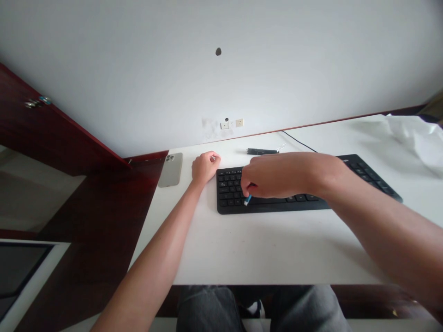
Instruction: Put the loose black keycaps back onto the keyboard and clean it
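Observation:
A black keyboard [228,203] lies on the white table. Above its left half, my right hand [265,177] is closed on a small blue brush [247,200], whose white tip points down at the lower left keys. Most of the brush is hidden by the fingers. My left hand [205,167] rests on the table by the keyboard's upper left corner, fingers curled in. Something small and pale may be between its thumb and finger, too small to make out.
A phone [171,169] lies face down left of my left hand. Behind the keyboard are a black pen-like tool [262,151] and a thin dark cable [299,141]. Crumpled white plastic [415,138] sits at the right. Wall sockets [231,124] are above the table's back edge.

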Motion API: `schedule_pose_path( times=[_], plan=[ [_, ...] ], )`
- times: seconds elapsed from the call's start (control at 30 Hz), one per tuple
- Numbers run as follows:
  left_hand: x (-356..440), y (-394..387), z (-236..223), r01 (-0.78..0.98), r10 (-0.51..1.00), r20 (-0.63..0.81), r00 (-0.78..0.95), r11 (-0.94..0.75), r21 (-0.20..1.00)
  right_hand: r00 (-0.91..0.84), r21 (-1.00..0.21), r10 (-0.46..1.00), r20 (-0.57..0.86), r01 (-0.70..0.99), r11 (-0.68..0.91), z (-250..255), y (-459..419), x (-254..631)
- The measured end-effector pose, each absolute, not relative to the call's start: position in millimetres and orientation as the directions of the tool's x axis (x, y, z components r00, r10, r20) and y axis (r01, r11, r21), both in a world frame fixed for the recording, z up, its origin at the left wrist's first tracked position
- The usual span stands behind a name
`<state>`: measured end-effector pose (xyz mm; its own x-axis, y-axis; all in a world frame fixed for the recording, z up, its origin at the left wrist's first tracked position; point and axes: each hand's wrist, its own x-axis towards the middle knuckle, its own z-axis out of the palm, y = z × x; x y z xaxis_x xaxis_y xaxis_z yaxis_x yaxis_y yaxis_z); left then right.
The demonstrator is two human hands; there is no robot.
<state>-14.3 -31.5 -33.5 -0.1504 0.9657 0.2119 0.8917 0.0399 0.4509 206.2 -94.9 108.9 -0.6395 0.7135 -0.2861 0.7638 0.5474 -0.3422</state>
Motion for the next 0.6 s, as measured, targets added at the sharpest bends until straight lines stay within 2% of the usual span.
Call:
schedule_pose_path(
  times=[0.1,0.13,0.23,0.3,0.4,0.47,0.53,0.6],
  plan=[
    [-14.8,-31.5,-33.5,0.891,0.968,0.205,-0.148,0.041,0.452,-0.585,-0.195,0.679,-0.444,0.803,0.564,108.2,-94.1,204.1],
    [-15.1,-31.2,-33.8,0.890,0.968,0.200,-0.153,0.046,0.454,-0.591,-0.187,0.653,-0.473,0.792,0.581,109.1,-94.4,203.1],
    [-16.0,-30.2,-35.2,0.888,0.967,0.199,-0.160,0.053,0.457,-0.651,-0.266,0.568,-0.504,0.742,0.616,113.4,-96.2,201.2],
    [-16.4,-29.7,-36.0,0.891,0.967,0.205,-0.155,0.047,0.453,-0.648,-0.294,0.600,-0.469,0.755,0.586,115.9,-97.5,200.2],
    [-16.6,-29.5,-36.2,0.893,0.967,0.206,-0.151,0.044,0.447,-0.578,-0.211,0.679,-0.452,0.809,0.548,117.3,-99.5,197.5],
    [-16.7,-29.6,-35.8,0.895,0.967,0.205,-0.151,0.046,0.444,-0.564,-0.180,0.644,-0.517,0.807,0.562,117.7,-100.4,195.6],
    [-16.7,-29.8,-35.3,0.897,0.968,0.203,-0.150,0.047,0.440,-0.594,-0.213,0.579,-0.558,0.778,0.591,118.1,-100.2,194.6],
    [-16.2,-30.0,-34.7,0.899,0.968,0.201,-0.150,0.049,0.436,-0.643,-0.246,0.577,-0.504,0.747,0.618,118.1,-99.4,194.4]
  ],
)
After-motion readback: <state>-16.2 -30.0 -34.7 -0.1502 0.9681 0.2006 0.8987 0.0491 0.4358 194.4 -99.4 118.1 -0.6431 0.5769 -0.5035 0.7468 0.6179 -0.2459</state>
